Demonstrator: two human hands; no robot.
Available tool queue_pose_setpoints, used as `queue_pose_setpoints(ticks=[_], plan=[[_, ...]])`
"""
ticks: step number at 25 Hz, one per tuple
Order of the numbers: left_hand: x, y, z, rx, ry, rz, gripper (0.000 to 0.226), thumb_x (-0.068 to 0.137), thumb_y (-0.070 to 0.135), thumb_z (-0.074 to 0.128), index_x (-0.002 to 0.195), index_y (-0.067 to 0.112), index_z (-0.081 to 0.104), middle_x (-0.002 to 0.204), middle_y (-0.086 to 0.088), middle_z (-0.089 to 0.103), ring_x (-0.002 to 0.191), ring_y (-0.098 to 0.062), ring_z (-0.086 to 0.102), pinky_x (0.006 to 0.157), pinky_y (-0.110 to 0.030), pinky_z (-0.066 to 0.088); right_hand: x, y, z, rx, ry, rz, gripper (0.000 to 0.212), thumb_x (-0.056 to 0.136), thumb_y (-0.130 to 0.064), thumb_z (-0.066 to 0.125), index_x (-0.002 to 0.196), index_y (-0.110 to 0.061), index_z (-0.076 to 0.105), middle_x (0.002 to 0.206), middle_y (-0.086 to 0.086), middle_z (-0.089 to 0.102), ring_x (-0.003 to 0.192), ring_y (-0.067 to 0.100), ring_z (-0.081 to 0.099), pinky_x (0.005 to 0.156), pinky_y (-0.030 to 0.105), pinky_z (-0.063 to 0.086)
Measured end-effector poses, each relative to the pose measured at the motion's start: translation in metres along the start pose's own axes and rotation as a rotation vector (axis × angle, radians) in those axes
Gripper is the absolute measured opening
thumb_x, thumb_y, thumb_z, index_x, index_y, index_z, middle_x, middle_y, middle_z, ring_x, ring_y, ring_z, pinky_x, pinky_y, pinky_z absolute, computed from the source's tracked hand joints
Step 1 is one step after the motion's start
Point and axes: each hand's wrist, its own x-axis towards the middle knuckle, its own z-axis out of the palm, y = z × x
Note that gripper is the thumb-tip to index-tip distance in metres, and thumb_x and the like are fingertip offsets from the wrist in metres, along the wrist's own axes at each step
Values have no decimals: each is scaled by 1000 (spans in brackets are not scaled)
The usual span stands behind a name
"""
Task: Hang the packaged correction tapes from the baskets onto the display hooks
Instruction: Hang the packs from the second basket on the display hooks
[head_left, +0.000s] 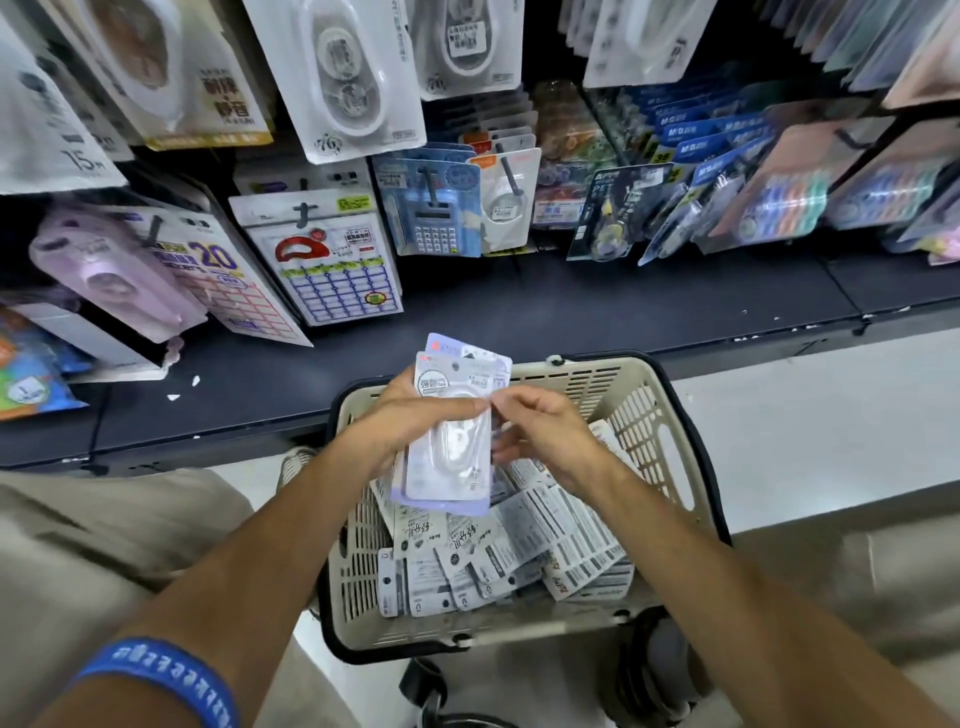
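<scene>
Over a beige plastic basket (665, 415) my left hand (410, 426) holds a small stack of pale purple correction tape packs (452, 457), blister side up. The fingers of my right hand (545, 436) pinch the right edge of the top pack. Several more packs (519, 551) lie jumbled inside the basket. Display hooks on the shelf wall ahead carry hanging packs, among them a large white correction tape pack (343, 73) and a purple one (114, 270).
A dark shelf base (571, 306) runs across in front of the basket. Label sheets (332, 270), a calculator pack (431, 213) and tape rolls (779, 208) hang on hooks. Pale floor (805, 415) lies to the right. A second basket's rim (298, 462) peeks out at the left.
</scene>
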Motion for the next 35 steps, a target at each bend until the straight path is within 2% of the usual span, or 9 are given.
queue_pose_setpoints(ticks=[5, 9, 14, 17, 23, 26, 30, 32, 35], plan=[[4, -7, -15, 130, 278, -45, 65, 65, 20, 96, 119, 22, 59, 106, 3, 77, 93, -20, 75, 86, -40, 60, -29, 82, -42, -1630, -486, -65, 66, 88, -3, 67, 146, -28, 44, 160, -1, 36, 144, 29, 38, 119, 48, 32], [0, -7, -19, 317, 384, -39, 64, 65, 27, 94, 114, 23, 53, 100, 6, 70, 93, -20, 68, 83, -36, 56, -14, 79, -61, -1150, -268, 23, 28, 103, -30, 55, 128, -24, 65, 113, 1, 71, 86, 19, 69, 70, 19, 54], [-2, -3, -9, 292, 300, -21, 59, 69, 33, 93, 111, 28, 52, 100, 13, 69, 92, -7, 65, 77, -22, 51, -3, 10, -81, -27, -50, 185, 29, 103, -27, 55, 117, -8, 71, 102, 13, 76, 77, 25, 73, 61, 33, 60], [-5, 3, -5, -60, 172, -73, 78, 63, 58, 90, 125, 25, 56, 119, 5, 72, 112, -15, 66, 105, -37, 50, 4, 4, -28, 63, 16, 122, 27, 104, -27, 53, 111, -9, 71, 91, 13, 77, 65, 26, 72, 54, 33, 57], [-10, 1, -19, -124, 297, -25, 72, 59, 47, 95, 120, 27, 63, 109, 5, 78, 103, -20, 74, 101, -46, 55, 2, 1, -7, 208, -79, 63, 31, 105, -25, 50, 119, -5, 69, 97, 10, 75, 70, 21, 66, 57, 34, 52], [-12, 3, -15, -168, 216, -29, 95, 44, 62, 93, 126, 24, 64, 111, 0, 79, 99, -22, 77, 93, -44, 60, 6, 3, 9, 7, -143, 50, 31, 105, -31, 51, 108, -10, 73, 82, 8, 74, 64, 20, 67, 56, 32, 53], [-12, 8, -25, -48, 158, -40, 76, 54, 31, 101, 118, 24, 61, 108, -1, 79, 82, -13, 79, 63, -27, 62, 6, 13, 17, -123, -222, 85, 38, 103, -43, 53, 83, -20, 75, 73, 10, 72, 59, 20, 63, 55, 28, 50], [-12, 12, -31, 160, 265, -33, 70, 52, 36, 98, 107, 33, 56, 100, 10, 75, 75, -5, 75, 57, -20, 56, 3, 31, 3, -397, -185, 59, 16, 100, -24, 58, 107, -28, 72, 102, 6, 73, 83, 24, 66, 71, 36, 55], [-13, 13, -37, 310, 339, -31, 80, 33, 55, 88, 100, 37, 49, 99, 14, 69, 91, -10, 68, 81, -33, 56, -4, 88, -4, -1536, -452, -132, 81, 89, -7, 66, 150, -47, 32, 167, -4, 17, 148, 30, 29, 120, 55, 28]])
